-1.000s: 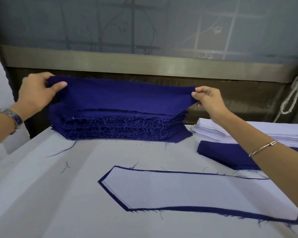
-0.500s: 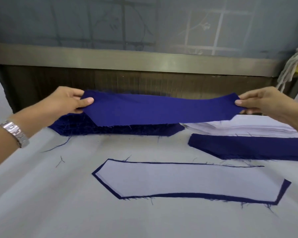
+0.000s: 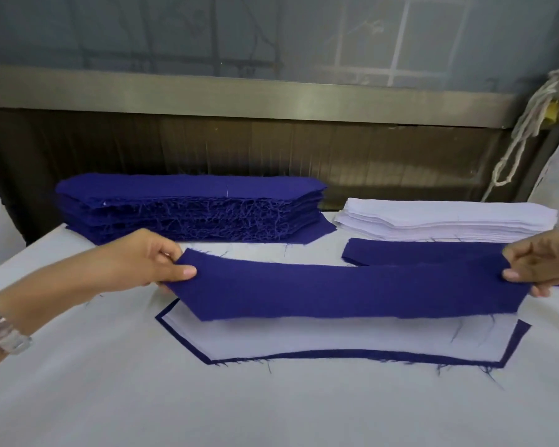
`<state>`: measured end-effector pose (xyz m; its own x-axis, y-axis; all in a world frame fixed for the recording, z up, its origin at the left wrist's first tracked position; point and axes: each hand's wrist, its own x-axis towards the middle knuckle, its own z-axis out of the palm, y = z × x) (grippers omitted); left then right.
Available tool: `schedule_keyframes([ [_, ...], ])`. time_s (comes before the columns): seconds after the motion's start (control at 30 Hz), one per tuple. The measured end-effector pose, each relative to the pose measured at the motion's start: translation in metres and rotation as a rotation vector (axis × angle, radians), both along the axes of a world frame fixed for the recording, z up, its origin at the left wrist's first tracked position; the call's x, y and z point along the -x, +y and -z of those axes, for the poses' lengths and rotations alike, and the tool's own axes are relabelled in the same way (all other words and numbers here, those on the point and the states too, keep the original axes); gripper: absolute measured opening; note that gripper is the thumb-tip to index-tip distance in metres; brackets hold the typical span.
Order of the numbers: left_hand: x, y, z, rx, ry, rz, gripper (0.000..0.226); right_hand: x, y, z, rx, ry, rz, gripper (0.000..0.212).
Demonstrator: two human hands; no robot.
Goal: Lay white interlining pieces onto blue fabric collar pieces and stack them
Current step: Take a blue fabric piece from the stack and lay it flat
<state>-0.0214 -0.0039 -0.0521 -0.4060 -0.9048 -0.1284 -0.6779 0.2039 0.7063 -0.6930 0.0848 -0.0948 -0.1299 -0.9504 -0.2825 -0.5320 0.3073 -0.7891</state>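
Note:
A blue collar piece (image 3: 346, 291) hangs stretched between my hands just above the table. My left hand (image 3: 142, 262) pinches its left end and my right hand (image 3: 539, 266) pinches its right end. Right under it lies a white interlining piece (image 3: 352, 337) on a blue collar piece (image 3: 352, 353) whose edge shows as a dark border. A thick stack of blue collar pieces (image 3: 191, 208) sits at the back left. At the back right is a stack of white interlining pieces (image 3: 449, 217).
Another blue piece (image 3: 417, 251) lies flat in front of the white stack. The table (image 3: 207, 408) is covered in white cloth. A dark panel and a metal rail (image 3: 239, 95) run behind it. White cord (image 3: 523, 133) hangs at the far right.
Both hands lifted the top blue piece off the back stack and carried it toward me and down; it now hovers over the piece with white interlining.

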Motion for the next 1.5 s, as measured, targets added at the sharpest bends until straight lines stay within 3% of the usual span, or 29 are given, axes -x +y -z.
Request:
schedule_keyframes([
  [0.33,-0.006,0.012,0.020,0.031,-0.121,0.016,0.037,0.001,-0.027,0.080,-0.090,-0.017,-0.095,0.032],
  [0.93,-0.012,0.021,0.013,-0.023,-0.083,0.059,0.026,-0.022,-0.016,0.050,-0.171,-0.123,-0.265,0.033],
  [1.1,-0.011,0.022,0.016,-0.017,-0.095,0.052,0.027,-0.016,-0.016,0.064,-0.169,-0.045,-0.255,0.035],
  [1.27,-0.011,0.020,0.023,0.057,-0.221,0.037,0.039,-0.014,-0.013,0.066,-0.148,-0.007,-0.192,0.034],
  [1.5,-0.012,0.021,0.026,0.102,-0.305,-0.007,0.030,-0.005,-0.001,0.050,-0.149,0.165,-0.154,0.039],
])
